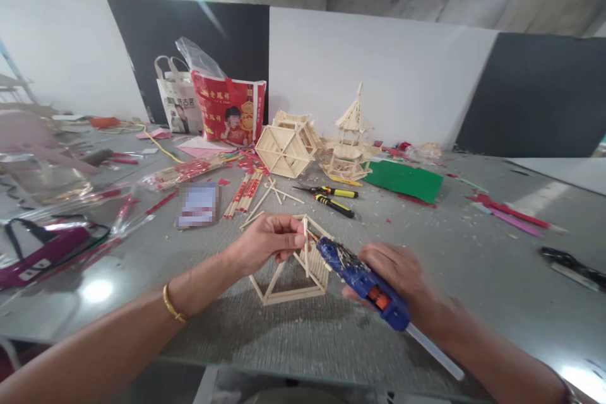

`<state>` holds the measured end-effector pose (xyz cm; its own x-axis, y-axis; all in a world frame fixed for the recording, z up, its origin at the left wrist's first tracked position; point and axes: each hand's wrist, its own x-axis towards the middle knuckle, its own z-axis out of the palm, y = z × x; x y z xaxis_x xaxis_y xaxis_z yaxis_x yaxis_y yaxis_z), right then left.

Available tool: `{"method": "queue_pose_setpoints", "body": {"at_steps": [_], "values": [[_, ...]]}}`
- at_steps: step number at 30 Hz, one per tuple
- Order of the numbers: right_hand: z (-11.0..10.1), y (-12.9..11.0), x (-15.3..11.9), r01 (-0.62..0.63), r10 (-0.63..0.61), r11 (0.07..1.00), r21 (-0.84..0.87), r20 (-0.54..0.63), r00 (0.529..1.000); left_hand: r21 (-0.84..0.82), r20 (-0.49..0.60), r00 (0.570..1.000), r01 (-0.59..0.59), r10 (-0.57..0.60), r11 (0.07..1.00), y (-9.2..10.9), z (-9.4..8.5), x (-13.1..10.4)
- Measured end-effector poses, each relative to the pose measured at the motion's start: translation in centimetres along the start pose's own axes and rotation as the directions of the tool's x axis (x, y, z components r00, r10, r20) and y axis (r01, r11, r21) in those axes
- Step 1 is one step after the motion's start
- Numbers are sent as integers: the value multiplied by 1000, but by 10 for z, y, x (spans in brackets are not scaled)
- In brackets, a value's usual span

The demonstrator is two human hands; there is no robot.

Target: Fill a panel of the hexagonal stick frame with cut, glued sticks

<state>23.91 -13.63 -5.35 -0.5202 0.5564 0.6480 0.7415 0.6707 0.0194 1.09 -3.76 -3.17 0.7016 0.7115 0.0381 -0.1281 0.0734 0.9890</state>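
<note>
My left hand (277, 237), with a gold bracelet on its wrist, pinches a short wooden stick (306, 255) between thumb and fingers. Wrapped around a blue hot glue gun (360, 281) is my right hand (395, 271). The gun's nozzle end is close to the stick, and a clear glue stick (435, 352) juts from its back. Below both hands a hexagonal wooden stick frame (293, 295) lies on the table. Part of it is filled with sticks set side by side; the rest is open framework. Whether the nozzle touches the stick, I cannot tell.
Pliers (334, 199) with yellow-black handles lie beyond the frame. Farther back are a hexagonal stick structure (286, 145), a stick pavilion (353, 139) and a green sheet (402, 181). Bundled sticks (243, 194), a pixelated box (197, 204) and a red bag (231, 107) are leftward.
</note>
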Motion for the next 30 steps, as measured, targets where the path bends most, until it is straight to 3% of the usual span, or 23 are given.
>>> {"method": "queue_pose_setpoints", "body": {"at_steps": [13, 24, 27, 30], "values": [[-6, -7, 5, -6, 6, 1000, -21, -14, 1000, -3, -11, 1000, -15, 15, 1000, 0, 0, 1], [-8, -11, 8, 63, -65, 994, -91, -14, 998, -60, -16, 1000, -15, 14, 998, 1, -2, 1], [-15, 3, 3, 144, -153, 967, -212, -26, 988, -129, -20, 999, -35, 33, 991, 2, -7, 1], [-31, 45, -7, 202, -212, 905, -375, 13, 977, -174, -34, 998, -50, 45, 984, 6, -10, 1]]}}
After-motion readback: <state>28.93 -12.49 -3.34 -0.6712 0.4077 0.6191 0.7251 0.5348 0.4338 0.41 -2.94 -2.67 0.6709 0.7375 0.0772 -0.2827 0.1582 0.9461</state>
